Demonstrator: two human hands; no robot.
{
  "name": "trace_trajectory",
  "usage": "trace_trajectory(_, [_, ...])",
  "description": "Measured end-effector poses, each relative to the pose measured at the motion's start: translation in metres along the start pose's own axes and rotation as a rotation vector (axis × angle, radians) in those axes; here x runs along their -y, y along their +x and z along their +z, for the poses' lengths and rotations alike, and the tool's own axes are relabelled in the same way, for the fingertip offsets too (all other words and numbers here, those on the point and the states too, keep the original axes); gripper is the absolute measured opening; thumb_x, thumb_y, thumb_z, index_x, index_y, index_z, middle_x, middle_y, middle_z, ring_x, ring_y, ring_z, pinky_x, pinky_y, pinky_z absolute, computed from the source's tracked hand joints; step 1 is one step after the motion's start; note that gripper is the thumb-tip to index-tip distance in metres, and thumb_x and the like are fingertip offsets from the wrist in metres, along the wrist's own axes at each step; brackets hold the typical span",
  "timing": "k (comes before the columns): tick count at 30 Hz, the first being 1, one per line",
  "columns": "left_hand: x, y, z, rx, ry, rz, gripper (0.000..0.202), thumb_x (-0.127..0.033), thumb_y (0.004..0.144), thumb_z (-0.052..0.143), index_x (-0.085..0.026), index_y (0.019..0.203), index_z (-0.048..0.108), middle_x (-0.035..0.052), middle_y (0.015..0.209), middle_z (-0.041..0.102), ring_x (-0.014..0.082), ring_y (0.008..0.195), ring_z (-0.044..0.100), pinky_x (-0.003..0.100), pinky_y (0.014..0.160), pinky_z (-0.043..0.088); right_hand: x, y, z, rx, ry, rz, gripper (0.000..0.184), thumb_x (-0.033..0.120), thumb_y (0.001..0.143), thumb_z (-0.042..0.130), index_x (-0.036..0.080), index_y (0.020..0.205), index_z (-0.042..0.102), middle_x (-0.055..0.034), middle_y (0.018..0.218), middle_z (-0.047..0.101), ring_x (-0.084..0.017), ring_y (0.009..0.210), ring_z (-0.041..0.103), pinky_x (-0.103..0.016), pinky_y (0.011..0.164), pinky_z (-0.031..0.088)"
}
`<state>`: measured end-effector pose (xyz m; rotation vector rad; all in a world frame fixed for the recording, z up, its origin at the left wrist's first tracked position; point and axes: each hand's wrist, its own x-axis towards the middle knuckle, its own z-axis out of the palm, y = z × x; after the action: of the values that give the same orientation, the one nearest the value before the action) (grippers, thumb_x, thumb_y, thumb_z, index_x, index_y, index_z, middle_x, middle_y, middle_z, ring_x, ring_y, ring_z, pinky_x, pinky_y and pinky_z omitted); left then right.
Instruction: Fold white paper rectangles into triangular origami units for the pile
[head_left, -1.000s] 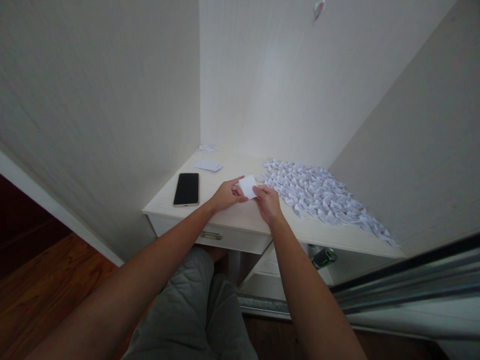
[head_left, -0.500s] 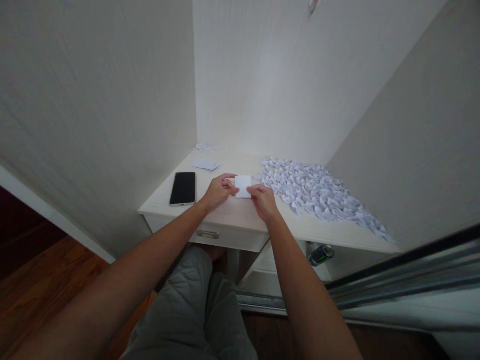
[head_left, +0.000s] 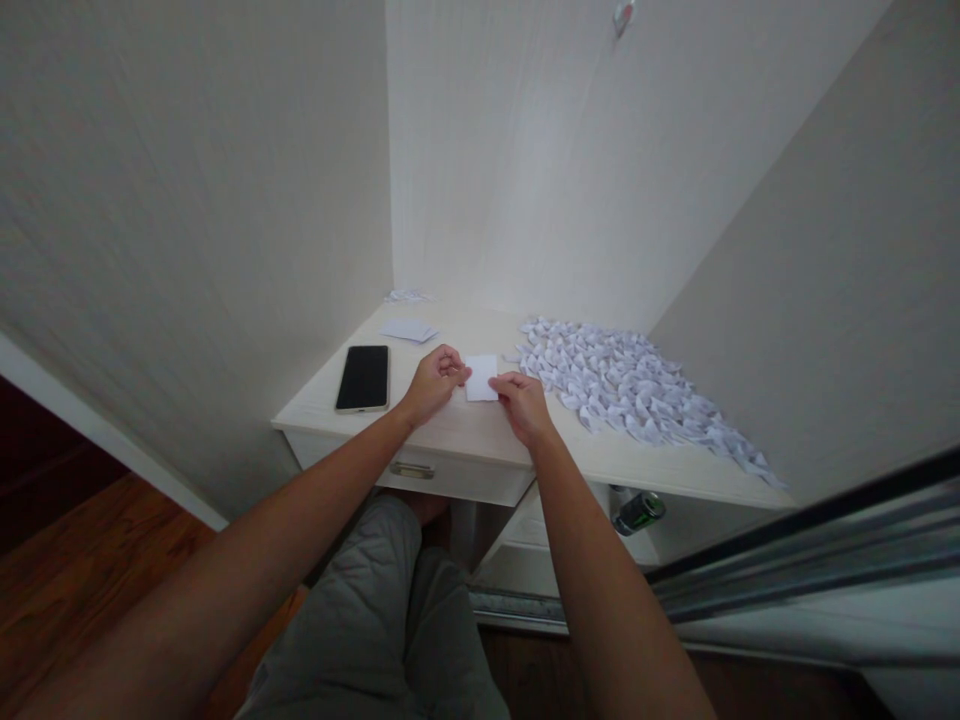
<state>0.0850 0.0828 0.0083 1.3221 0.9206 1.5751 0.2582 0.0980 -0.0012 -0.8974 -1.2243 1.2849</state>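
A small white paper square (head_left: 481,377) is pinched between both hands just above the pale desk top (head_left: 450,440). My left hand (head_left: 433,381) grips its left edge with curled fingers. My right hand (head_left: 523,402) pinches its lower right edge. Right of the hands lies a wide heap of several folded white paper pieces (head_left: 630,380).
A black phone (head_left: 363,378) lies face up at the left of the desk. A few flat paper sheets (head_left: 409,330) and paper scraps (head_left: 406,296) sit near the back corner. A drawer with a handle (head_left: 411,468) fronts the desk. A green can (head_left: 639,511) lies below.
The paper square has turned from tilted to level and sits lower, close to the desk top. My left forefinger, stretched out earlier, is now curled onto the paper.
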Motion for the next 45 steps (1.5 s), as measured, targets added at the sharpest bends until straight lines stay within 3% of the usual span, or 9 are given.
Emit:
trace_trajectory(8, [0.004, 0.002, -0.002, 0.002, 0.072, 0.078, 0.023, -0.028, 0.069, 0.074, -0.018, 0.079, 0.056, -0.0038, 0.063, 0.058, 0.0109, 0.057, 0.059, 0.022, 0.057, 0.047, -0.001, 0.000, 0.001, -0.016, 0.010, -0.007, 0.016, 0.032, 0.057, 0.084, 0.022, 0.060, 0.072, 0.0029, 0.062, 0.066, -0.013, 0.061, 0.051, -0.029, 0.064, 0.040])
trace_trajectory(14, [0.003, -0.005, 0.000, 0.062, 0.194, 0.108, 0.030, -0.020, 0.071, 0.071, -0.016, 0.101, 0.072, 0.0079, 0.096, 0.072, 0.0149, 0.072, 0.066, 0.017, 0.043, 0.040, 0.003, 0.000, 0.001, -0.062, 0.095, -0.014, 0.016, 0.030, 0.059, 0.079, 0.023, 0.055, 0.065, 0.0037, 0.058, 0.061, -0.015, 0.063, 0.052, -0.031, 0.066, 0.044])
trace_trajectory(24, [0.002, -0.008, 0.002, 0.069, 0.258, 0.159, 0.020, -0.026, 0.072, 0.076, -0.016, 0.088, 0.082, 0.0108, 0.107, 0.074, 0.0174, 0.078, 0.069, 0.022, 0.048, 0.057, 0.007, -0.002, 0.001, -0.038, 0.151, 0.033, 0.016, 0.025, 0.058, 0.080, 0.021, 0.057, 0.065, 0.0013, 0.061, 0.063, -0.017, 0.065, 0.057, -0.033, 0.065, 0.048])
trace_trajectory(32, [0.001, -0.009, 0.003, 0.064, 0.214, 0.159, 0.024, -0.036, 0.072, 0.081, -0.015, 0.085, 0.082, 0.0119, 0.107, 0.075, 0.0180, 0.078, 0.069, 0.023, 0.046, 0.059, 0.008, -0.001, -0.001, -0.034, 0.209, 0.041, 0.019, 0.025, 0.061, 0.081, 0.021, 0.060, 0.062, -0.0003, 0.066, 0.066, -0.019, 0.072, 0.064, -0.037, 0.077, 0.057])
trace_trajectory(35, [0.001, -0.008, 0.002, 0.039, 0.194, 0.164, 0.028, -0.040, 0.072, 0.081, -0.014, 0.083, 0.081, 0.0129, 0.105, 0.075, 0.0183, 0.077, 0.070, 0.024, 0.047, 0.060, 0.010, -0.001, -0.001, -0.034, 0.245, 0.053, 0.018, 0.031, 0.066, 0.078, 0.022, 0.075, 0.065, -0.0026, 0.078, 0.073, -0.021, 0.077, 0.070, -0.040, 0.082, 0.058])
trace_trajectory(39, [0.001, -0.006, 0.002, -0.002, 0.190, 0.156, 0.032, -0.044, 0.072, 0.082, -0.013, 0.082, 0.081, 0.0124, 0.101, 0.077, 0.0172, 0.071, 0.069, 0.024, 0.045, 0.060, 0.011, -0.004, 0.001, -0.008, 0.203, -0.007, 0.039, 0.024, 0.060, 0.083, 0.028, 0.094, 0.064, 0.0014, 0.099, 0.075, -0.019, 0.083, 0.073, -0.035, 0.080, 0.057])
trace_trajectory(45, [0.002, -0.005, 0.002, -0.001, 0.205, 0.127, 0.034, -0.045, 0.069, 0.084, -0.013, 0.080, 0.081, 0.0115, 0.094, 0.077, 0.0176, 0.068, 0.069, 0.025, 0.044, 0.060, 0.007, -0.006, 0.003, 0.052, 0.051, -0.058, 0.024, 0.033, 0.062, 0.088, 0.021, 0.078, 0.075, -0.0017, 0.084, 0.074, -0.016, 0.079, 0.067, -0.030, 0.077, 0.052])
